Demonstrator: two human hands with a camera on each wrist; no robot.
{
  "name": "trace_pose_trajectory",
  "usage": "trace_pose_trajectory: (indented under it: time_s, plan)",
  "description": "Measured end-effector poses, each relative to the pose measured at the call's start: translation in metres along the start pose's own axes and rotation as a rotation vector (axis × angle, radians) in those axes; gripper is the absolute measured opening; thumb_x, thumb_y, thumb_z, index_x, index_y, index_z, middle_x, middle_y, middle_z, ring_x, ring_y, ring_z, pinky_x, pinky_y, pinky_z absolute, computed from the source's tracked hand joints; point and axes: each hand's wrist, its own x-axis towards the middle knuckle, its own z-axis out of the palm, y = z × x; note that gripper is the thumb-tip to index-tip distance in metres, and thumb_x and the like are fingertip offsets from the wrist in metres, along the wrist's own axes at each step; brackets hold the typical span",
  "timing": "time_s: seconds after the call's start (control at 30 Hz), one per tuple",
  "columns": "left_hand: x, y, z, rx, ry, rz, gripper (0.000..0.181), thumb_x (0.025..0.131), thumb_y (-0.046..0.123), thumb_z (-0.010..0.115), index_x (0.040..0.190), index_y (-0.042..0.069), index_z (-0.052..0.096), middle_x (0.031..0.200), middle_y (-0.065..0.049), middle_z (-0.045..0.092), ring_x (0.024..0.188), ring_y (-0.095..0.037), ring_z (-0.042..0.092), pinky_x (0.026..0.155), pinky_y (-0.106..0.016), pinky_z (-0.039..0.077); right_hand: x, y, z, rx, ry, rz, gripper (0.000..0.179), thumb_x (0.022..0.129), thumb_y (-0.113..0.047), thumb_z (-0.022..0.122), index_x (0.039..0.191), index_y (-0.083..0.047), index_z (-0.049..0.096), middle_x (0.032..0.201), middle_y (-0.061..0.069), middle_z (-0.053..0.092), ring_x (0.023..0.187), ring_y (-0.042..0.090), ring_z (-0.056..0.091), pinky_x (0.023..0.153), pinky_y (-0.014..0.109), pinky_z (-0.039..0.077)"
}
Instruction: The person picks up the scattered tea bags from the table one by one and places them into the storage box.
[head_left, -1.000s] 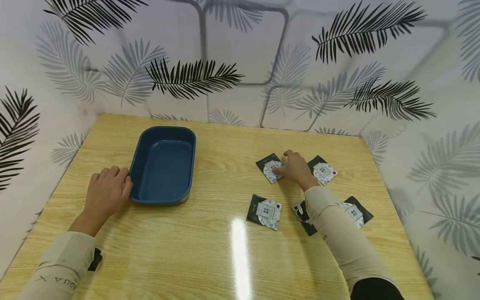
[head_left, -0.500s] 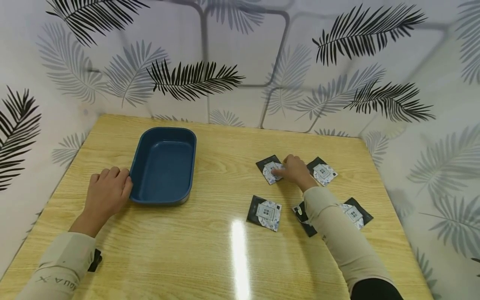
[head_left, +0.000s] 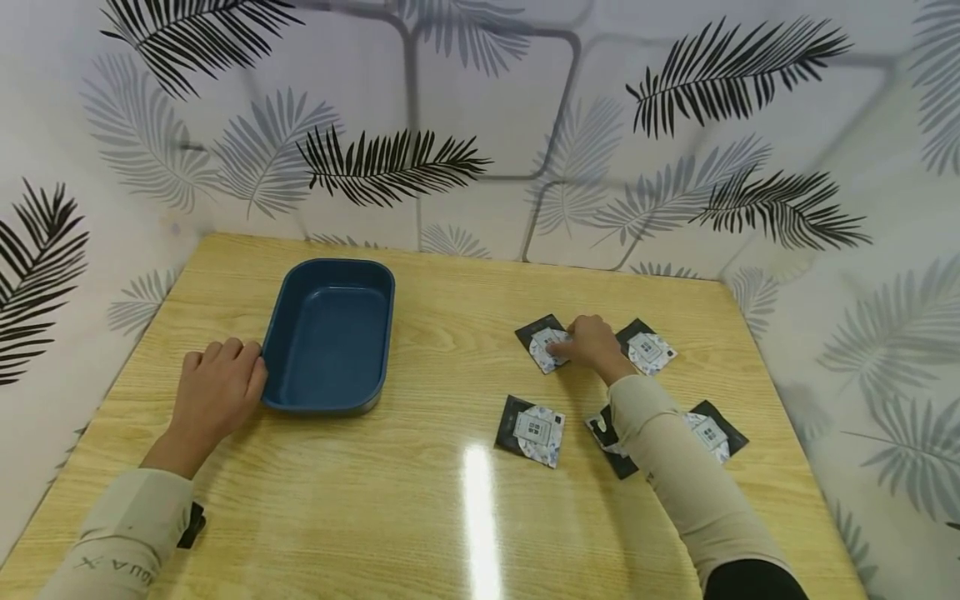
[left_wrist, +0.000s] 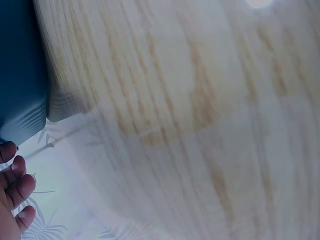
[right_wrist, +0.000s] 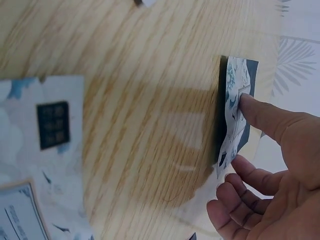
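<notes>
My left hand (head_left: 221, 387) grips the left rim of a deep blue rectangular plastic tub (head_left: 328, 350), at the left of the table. In the left wrist view its fingers (left_wrist: 21, 190) curl beside the tub's outer wall (left_wrist: 22, 80). At the far right side, my right hand (head_left: 592, 343) pinches a small flat sachet (head_left: 542, 340), black at one end with a white floral print. The right wrist view has the thumb pressed on the sachet's printed face (right_wrist: 234, 110) and the index fingertip at its lower edge. One edge of the sachet stands raised off the wood.
More matching sachets lie about the right arm: one to the right of the hand (head_left: 647, 347), one nearer the front (head_left: 531, 431), one by the right edge (head_left: 712, 432), another partly under the sleeve (head_left: 613, 450). A leaf-patterned wall covering (head_left: 480, 200) borders the wooden table (head_left: 375, 517).
The right thumb and fingers have closed in on the sachet. The left hand stays at the tub's rim, and the head view has shifted slightly.
</notes>
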Motion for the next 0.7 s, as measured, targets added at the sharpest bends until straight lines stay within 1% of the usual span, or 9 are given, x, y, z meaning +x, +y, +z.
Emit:
trace_pose_trajectory:
  time_s: [0.07, 0.2, 0.33, 0.43, 0.57, 0.63, 0.7]
  plan:
    - [-0.0003, 0.0, 0.0002, 0.001, -0.005, -0.004, 0.02, 0.101, 0.017, 0.044, 0.086, 0.005, 0.05, 0.084, -0.014, 0.052, 0.072, -0.032, 0.045, 0.068, -0.048, 0.03, 0.0012, 0.0009, 0.001, -0.001, 0.01, 0.002, 0.066, 0.093, -0.042, 0.068, 0.137, 0.005, 0.055, 0.139, 0.027, 0.056, 0.127, 0.044, 0.055, 0.103, 0.052, 0.048]
    - [-0.0006, 0.0004, -0.0004, 0.002, -0.013, -0.009, 0.019, 0.101, 0.017, 0.043, 0.088, 0.005, 0.05, 0.085, -0.015, 0.053, 0.074, -0.033, 0.046, 0.07, -0.049, 0.031, 0.0017, 0.0006, 0.0017, 0.033, 0.034, 0.013, 0.063, 0.091, -0.039, 0.07, 0.135, 0.004, 0.055, 0.137, 0.028, 0.052, 0.127, 0.044, 0.051, 0.103, 0.052, 0.047]
    - [-0.0006, 0.0012, -0.0008, -0.001, -0.007, -0.008, 0.019, 0.101, 0.016, 0.043, 0.088, 0.005, 0.05, 0.085, -0.015, 0.052, 0.074, -0.033, 0.045, 0.07, -0.049, 0.03, -0.0007, -0.0013, 0.0005, 0.064, 0.066, 0.01, 0.059, 0.091, -0.035, 0.072, 0.132, 0.004, 0.056, 0.135, 0.027, 0.048, 0.125, 0.044, 0.048, 0.103, 0.053, 0.045]
    - [-0.0007, 0.0015, -0.0003, 0.0, 0.011, 0.001, 0.019, 0.101, 0.016, 0.044, 0.086, 0.005, 0.049, 0.083, -0.014, 0.051, 0.072, -0.032, 0.045, 0.068, -0.048, 0.03, -0.002, -0.0022, -0.0004, 0.084, 0.073, 0.006, 0.056, 0.091, -0.032, 0.072, 0.13, 0.003, 0.054, 0.133, 0.026, 0.051, 0.121, 0.041, 0.051, 0.101, 0.052, 0.046]
    - [-0.0005, 0.0016, 0.0006, 0.003, 0.029, 0.008, 0.019, 0.1, 0.016, 0.044, 0.085, 0.005, 0.049, 0.081, -0.014, 0.05, 0.07, -0.032, 0.043, 0.067, -0.047, 0.029, -0.0021, -0.0025, -0.0014, 0.136, 0.063, 0.006, 0.051, 0.092, -0.028, 0.072, 0.127, 0.001, 0.048, 0.132, 0.024, 0.055, 0.113, 0.038, 0.057, 0.097, 0.05, 0.047]
    - [-0.0004, 0.0015, 0.001, 0.005, 0.034, 0.012, 0.02, 0.1, 0.016, 0.044, 0.084, 0.005, 0.048, 0.08, -0.014, 0.05, 0.069, -0.031, 0.043, 0.067, -0.046, 0.028, -0.0023, -0.0026, -0.0021, 0.165, 0.064, 0.0, 0.05, 0.091, -0.025, 0.072, 0.126, 0.0, 0.046, 0.134, 0.025, 0.055, 0.113, 0.038, 0.057, 0.097, 0.05, 0.047]
    - [-0.0004, 0.0015, 0.0012, 0.008, 0.039, 0.016, 0.02, 0.1, 0.015, 0.044, 0.084, 0.005, 0.048, 0.08, -0.014, 0.049, 0.068, -0.031, 0.042, 0.066, -0.046, 0.028, -0.0024, -0.0025, -0.0028, 0.187, 0.067, -0.007, 0.051, 0.091, -0.023, 0.072, 0.128, -0.001, 0.044, 0.138, 0.026, 0.053, 0.117, 0.04, 0.057, 0.098, 0.051, 0.046]
